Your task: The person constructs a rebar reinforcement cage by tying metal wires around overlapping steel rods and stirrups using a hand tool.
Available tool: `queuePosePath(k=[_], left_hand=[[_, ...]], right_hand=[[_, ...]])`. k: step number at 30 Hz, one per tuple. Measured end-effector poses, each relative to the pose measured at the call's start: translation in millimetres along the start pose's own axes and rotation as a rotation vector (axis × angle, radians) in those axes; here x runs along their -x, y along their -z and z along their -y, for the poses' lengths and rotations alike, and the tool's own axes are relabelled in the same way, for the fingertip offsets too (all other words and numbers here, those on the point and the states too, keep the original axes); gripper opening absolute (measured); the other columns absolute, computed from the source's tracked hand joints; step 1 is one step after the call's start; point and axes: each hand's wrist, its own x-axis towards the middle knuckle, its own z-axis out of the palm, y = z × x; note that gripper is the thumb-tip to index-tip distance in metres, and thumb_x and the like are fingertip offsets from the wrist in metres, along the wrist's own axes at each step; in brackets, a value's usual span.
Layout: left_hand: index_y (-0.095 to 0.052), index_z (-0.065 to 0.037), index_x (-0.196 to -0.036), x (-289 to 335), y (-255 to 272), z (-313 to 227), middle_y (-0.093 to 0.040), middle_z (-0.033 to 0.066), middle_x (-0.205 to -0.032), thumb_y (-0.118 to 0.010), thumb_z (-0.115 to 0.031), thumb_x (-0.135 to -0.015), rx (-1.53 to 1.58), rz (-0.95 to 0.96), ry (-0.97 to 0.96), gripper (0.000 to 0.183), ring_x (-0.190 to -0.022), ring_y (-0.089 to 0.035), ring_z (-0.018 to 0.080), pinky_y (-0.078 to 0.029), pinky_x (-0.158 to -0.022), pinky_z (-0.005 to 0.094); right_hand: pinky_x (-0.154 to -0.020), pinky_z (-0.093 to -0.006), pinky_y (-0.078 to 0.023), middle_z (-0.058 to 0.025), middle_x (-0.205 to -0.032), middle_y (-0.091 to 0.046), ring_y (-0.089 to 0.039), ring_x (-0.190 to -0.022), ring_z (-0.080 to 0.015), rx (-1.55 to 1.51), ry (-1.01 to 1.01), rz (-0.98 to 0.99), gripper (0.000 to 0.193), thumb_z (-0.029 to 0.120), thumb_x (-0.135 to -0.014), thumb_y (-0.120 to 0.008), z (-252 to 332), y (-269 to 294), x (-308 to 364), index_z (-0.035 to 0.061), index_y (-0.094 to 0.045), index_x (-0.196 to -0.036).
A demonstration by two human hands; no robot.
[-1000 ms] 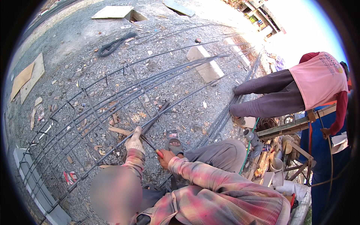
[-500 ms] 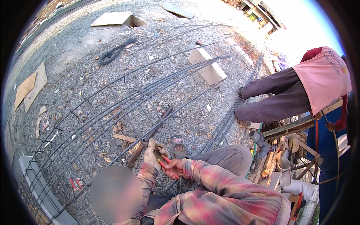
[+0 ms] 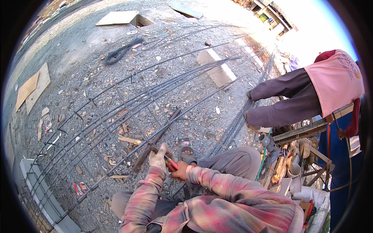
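Note:
My right hand (image 3: 179, 171) is closed around the red handles of pliers (image 3: 171, 164), whose jaws point toward the near edge bar of a rebar cage (image 3: 101, 125). My left hand (image 3: 158, 157), in a pale, dusty glove, is closed right beside the pliers at that bar; whatever its fingers grip is hidden. Both hands nearly touch. Below the bar, a dark, long flat piece (image 3: 140, 160) lies slantwise on the gravel. My sandalled foot (image 3: 187, 152) rests just beyond my right hand.
Long loose rebars (image 3: 248, 112) run past a co-worker's legs (image 3: 278, 112) on the right. A concrete block (image 3: 217, 70) props bars at the middle; another block (image 3: 48, 198) lies under the cage. Pipes (image 3: 293, 171) and timber (image 3: 299, 132) crowd the right. A wire coil (image 3: 122, 51) lies on the gravel.
The pliers' red handles were spread apart and now sit closer together. My right hand has shifted slightly up and my left hand stays at the bar. The view has moved a little.

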Motion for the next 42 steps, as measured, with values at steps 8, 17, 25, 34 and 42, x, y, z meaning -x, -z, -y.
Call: queuePosePath(k=[8, 17, 25, 34, 42], left_hand=[[-0.042, -0.013, -0.066, 0.1, 7.3, -24.2, -0.033, -0.0018, -0.056, -0.060, -0.044, -0.084, 0.485, 0.201, 0.359, 0.040, -0.042, -0.033, 0.0120, -0.036, -0.044, 0.0311], [-0.053, -0.003, -0.078, -4.4, 3.4, -8.1, -0.051, 0.0050, -0.060, -0.061, -0.033, -0.084, -0.143, -0.086, 0.135, 0.032, -0.044, -0.050, 0.0166, -0.040, -0.039, 0.0313], [-0.051, -0.008, -0.073, -3.8, 20.6, -11.0, -0.047, 0.0013, -0.060, -0.061, -0.032, -0.085, 0.563, 0.270, 0.405, 0.029, -0.046, -0.045, 0.0128, -0.039, -0.042, 0.0290], [-0.054, -0.008, -0.080, 7.0, 17.1, -23.5, -0.052, 0.0028, -0.061, -0.066, -0.032, -0.081, 0.263, 0.094, 0.265, 0.027, -0.045, -0.048, 0.0153, -0.039, -0.040, 0.0295], [-0.056, -0.008, -0.089, 1.6, 26.8, -8.0, -0.055, 0.0033, -0.064, -0.066, -0.024, -0.080, -0.027, 0.202, 0.223, 0.021, -0.055, -0.055, 0.0185, -0.048, -0.051, 0.0344]], right_hand=[[-0.050, -0.0287, -0.045, -0.0049, -0.070, -0.054, -0.056, -0.058, -0.0145, -1.202, -0.193, 0.622, 0.029, 0.021, -0.080, -0.067, -21.4, -0.4, -8.0, 0.0042, -0.053, -0.099], [-0.075, -0.0365, -0.046, -0.0220, -0.090, -0.061, -0.061, -0.080, -0.0340, 0.265, 0.134, -0.540, 0.042, 0.024, -0.066, -0.067, -4.4, -44.7, -2.6, -0.0018, -0.056, -0.098], [-0.056, -0.0302, -0.046, -0.0082, -0.084, -0.058, -0.057, -0.066, -0.0186, -1.225, -0.069, 0.609, 0.038, 0.028, -0.077, -0.068, -22.3, -12.5, -2.7, 0.0076, -0.052, -0.105], [-0.059, -0.0356, -0.052, -0.0113, -0.080, -0.062, -0.062, -0.068, -0.0218, -0.986, 0.109, 0.053, 0.050, 0.046, -0.089, -0.047, -36.3, -44.1, -4.6, 0.0011, -0.052, -0.112], [-0.052, -0.0335, -0.049, -0.0114, -0.073, -0.060, -0.058, -0.056, -0.0208, -0.660, 0.168, -0.326, 0.056, 0.055, -0.091, -0.032, -34.4, -84.6, -17.5, 0.0048, -0.047, -0.111]])
